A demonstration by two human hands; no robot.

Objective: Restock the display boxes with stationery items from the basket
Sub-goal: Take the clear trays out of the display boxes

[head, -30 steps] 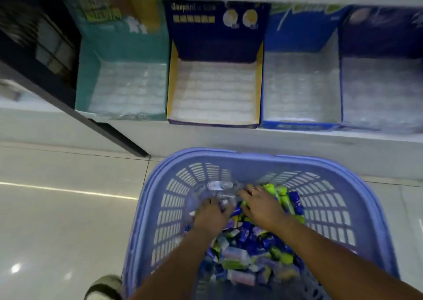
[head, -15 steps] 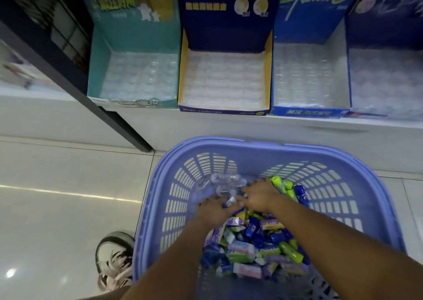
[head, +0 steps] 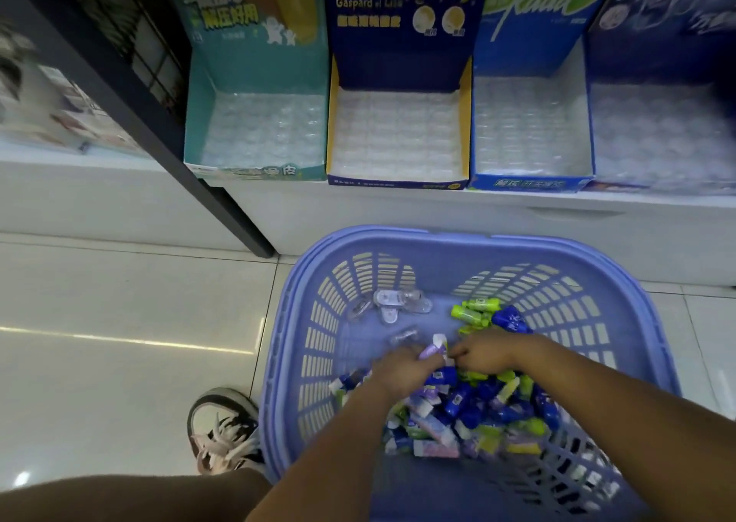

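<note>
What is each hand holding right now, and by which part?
The left hand pinches a lilac item by its near end, white tip free. The right hand curls beside it; whether it holds anything cannot be told.

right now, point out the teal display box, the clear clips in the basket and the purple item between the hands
teal display box [head: 255, 39]: head view, printed back panel
clear clips [head: 389, 299]: head view, middle of the cluster
purple item [head: 431, 349]: head view, its lilac body

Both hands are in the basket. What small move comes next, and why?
Probably lift the left hand, which seems to pinch a pale purple item, toward the display boxes: their clear trays look unfilled while the basket holds many items.
</note>
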